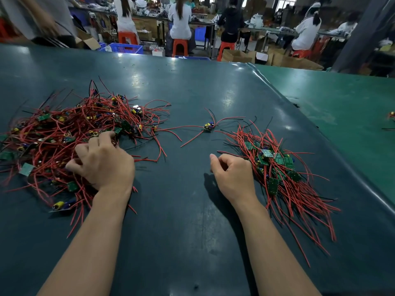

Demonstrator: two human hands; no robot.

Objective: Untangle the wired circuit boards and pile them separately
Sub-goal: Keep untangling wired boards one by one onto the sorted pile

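Note:
A big tangled heap of small green circuit boards with red and black wires (70, 133) lies at the left. My left hand (102, 161) rests on its near edge, fingers curled down into the wires. A neater pile of boards with wires fanned out (280, 169) lies at the right. My right hand (233, 174) hovers just left of that pile, fingers loosely curled, with nothing visible in it. One single board with red wires (208, 126) lies alone between the two piles.
The work surface is a dark green mat (181, 210) whose raised right edge (320, 133) meets a lighter green table. A stray board (391, 115) lies at the far right. Several seated people on orange stools work at benches behind.

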